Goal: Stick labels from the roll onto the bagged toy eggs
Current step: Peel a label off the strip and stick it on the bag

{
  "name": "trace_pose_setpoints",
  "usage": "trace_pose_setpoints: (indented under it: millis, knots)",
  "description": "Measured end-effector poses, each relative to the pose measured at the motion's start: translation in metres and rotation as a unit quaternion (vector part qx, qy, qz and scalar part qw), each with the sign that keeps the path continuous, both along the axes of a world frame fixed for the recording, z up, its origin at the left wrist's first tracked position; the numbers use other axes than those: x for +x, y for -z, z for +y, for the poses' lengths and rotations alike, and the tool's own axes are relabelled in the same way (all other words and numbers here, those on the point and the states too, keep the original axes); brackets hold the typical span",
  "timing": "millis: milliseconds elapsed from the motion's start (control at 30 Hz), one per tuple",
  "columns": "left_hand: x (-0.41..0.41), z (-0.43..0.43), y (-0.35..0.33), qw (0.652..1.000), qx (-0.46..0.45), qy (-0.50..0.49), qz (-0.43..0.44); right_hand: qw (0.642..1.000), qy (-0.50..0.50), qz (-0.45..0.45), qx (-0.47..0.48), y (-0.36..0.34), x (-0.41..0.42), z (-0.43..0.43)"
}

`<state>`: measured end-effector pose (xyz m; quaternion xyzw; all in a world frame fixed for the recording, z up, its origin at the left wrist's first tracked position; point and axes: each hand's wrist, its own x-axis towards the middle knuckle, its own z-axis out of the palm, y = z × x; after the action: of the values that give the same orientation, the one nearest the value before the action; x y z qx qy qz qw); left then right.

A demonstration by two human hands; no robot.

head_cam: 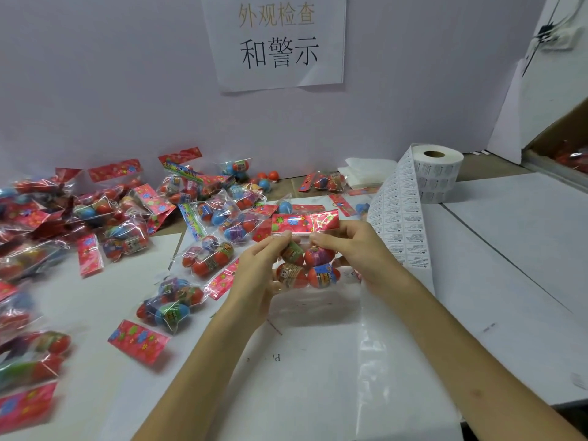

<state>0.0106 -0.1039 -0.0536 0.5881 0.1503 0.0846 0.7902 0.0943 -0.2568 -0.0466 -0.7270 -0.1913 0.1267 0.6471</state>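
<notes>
The pale lilac wall (95, 74) fills the upper half of the frame ahead of you, and the white desk (509, 249) spreads below it from the lower left to the right edge. Across the left of the frame a heap of bagged eggs (111, 218) lies on the desk. They are clear bags with red flowered cards, many overlapping, and those at the far left are blurred. A paper sign (276, 43) with printed characters hangs on the wall at top centre. Right of centre, a wide strip of labels (401, 218) runs down toward you beside your right forearm, rows of small printed labels facing up. It comes off the label roll (437, 173), which stands on end on the desk near the wall. At the centre of the frame you hold one bag of toy eggs (307, 262) above the desk, its red header card (305, 222) uppermost and four eggs showing through the film. Your left grip (257, 275) pinches the bag at its upper left, just under the card, thumb and fingers closed on the film. Your right grip (359, 249) pinches the upper right the same way. You cannot tell whether this bag carries a label. A few loose eggs (269, 178) lie by the wall above centre.
</notes>
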Motion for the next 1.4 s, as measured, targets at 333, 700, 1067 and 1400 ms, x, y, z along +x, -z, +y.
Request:
trace_pose_setpoints:
  millis: [333, 700, 1067, 1400]
  knots:
    - [0.001, 0.005, 0.002, 1.000, 0.004, -0.014, -0.017, 0.998, -0.035, 0.054, 0.011, -0.004, -0.004, -0.002]
    - [-0.001, 0.005, 0.003, 0.999, 0.026, -0.020, -0.040, 0.997, 0.020, -0.053, -0.060, -0.007, 0.004, -0.008]
    - [0.002, 0.005, 0.012, 0.957, 0.240, -0.159, -0.048, 0.902, 0.386, -0.134, -0.142, 0.000, 0.053, -0.085]
    - [0.000, 0.005, 0.011, 0.944, 0.307, -0.122, 0.002, 0.955, 0.283, -0.060, -0.063, -0.002, 0.051, -0.080]
